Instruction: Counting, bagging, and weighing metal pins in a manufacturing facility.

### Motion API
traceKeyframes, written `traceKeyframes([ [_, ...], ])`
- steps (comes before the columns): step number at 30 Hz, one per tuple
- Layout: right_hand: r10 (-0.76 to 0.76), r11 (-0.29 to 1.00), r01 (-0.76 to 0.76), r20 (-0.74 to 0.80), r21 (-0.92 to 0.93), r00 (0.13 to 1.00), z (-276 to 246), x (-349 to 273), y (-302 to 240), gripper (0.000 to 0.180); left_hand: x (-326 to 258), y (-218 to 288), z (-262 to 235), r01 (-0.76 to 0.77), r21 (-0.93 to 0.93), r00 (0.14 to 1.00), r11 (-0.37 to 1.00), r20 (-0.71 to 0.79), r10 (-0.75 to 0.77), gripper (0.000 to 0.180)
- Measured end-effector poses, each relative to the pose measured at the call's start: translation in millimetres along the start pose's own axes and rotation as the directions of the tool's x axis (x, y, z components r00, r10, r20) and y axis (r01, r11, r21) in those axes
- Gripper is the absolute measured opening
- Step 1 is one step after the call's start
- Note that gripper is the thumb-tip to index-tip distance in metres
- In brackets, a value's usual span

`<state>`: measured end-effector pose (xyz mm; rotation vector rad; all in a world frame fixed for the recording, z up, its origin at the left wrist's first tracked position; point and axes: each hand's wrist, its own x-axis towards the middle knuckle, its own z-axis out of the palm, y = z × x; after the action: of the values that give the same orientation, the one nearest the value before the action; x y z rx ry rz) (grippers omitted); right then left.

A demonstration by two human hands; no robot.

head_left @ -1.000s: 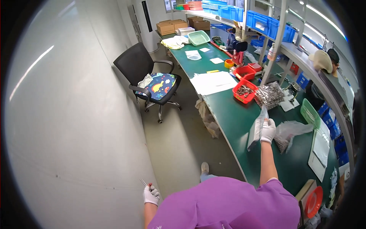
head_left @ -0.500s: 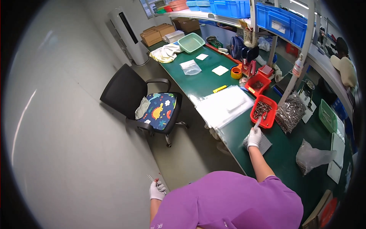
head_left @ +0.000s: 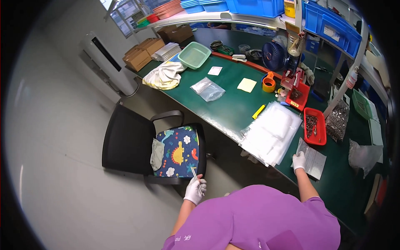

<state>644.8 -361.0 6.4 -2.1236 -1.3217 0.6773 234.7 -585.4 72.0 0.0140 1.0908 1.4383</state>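
Note:
My left hand [head_left: 195, 191], in a white glove, is closed around slim silver metal rods [head_left: 196, 180] in front of the chair seat. Also white-gloved, my right hand [head_left: 298, 161] rests at the left edge of a grey ribbed plate [head_left: 314, 161] on the green bench. Its fingers look closed, and a greyish translucent piece [head_left: 302, 144] sticks out beyond them; its kind is unclear. Just past the plate stands a red bin [head_left: 320, 142] with small dark metal pins [head_left: 311, 123] in it.
Clear plastic sheets [head_left: 271, 133] lie left of the plate, near a yellow cutter [head_left: 258, 111]. Bags of small metal parts [head_left: 336, 121] sit right of the red bin. A black office chair [head_left: 125, 141] stands left of the bench. A shelf post [head_left: 343, 89] rises behind the bins.
My right hand has drawn back from the red bin to the ribbed plate. My left hand has moved up and right, to the chair seat, still holding the rods. The view has shifted.

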Motion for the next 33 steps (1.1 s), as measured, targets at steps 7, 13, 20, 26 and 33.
traceKeyframes([
  [7,0.126,0.942,-0.106,0.045,-0.319,0.991,-4,-10,-15,0.027,105,70,38,0.078,0.117,0.985,0.990,0.142,-0.095,0.031],
  [13,0.167,0.869,-0.120,0.055,-0.479,0.984,-4,-1,-35,0.024,175,104,94,0.063,0.254,0.963,0.965,0.238,-0.126,0.040],
  [20,0.277,0.859,-0.220,0.059,-0.462,0.959,-1,-3,-54,0.025,257,141,103,0.166,0.365,0.928,0.916,0.256,-0.269,0.041],
  [26,0.220,0.858,-0.199,-0.011,-0.473,0.976,5,-15,-59,0.016,340,161,165,0.320,0.413,0.782,0.852,0.392,-0.484,0.046],
  [33,0.479,0.713,-0.551,-0.274,-0.433,0.834,15,-25,-123,0.015,435,150,203,0.474,0.515,0.602,0.714,0.402,-0.690,0.046],
])
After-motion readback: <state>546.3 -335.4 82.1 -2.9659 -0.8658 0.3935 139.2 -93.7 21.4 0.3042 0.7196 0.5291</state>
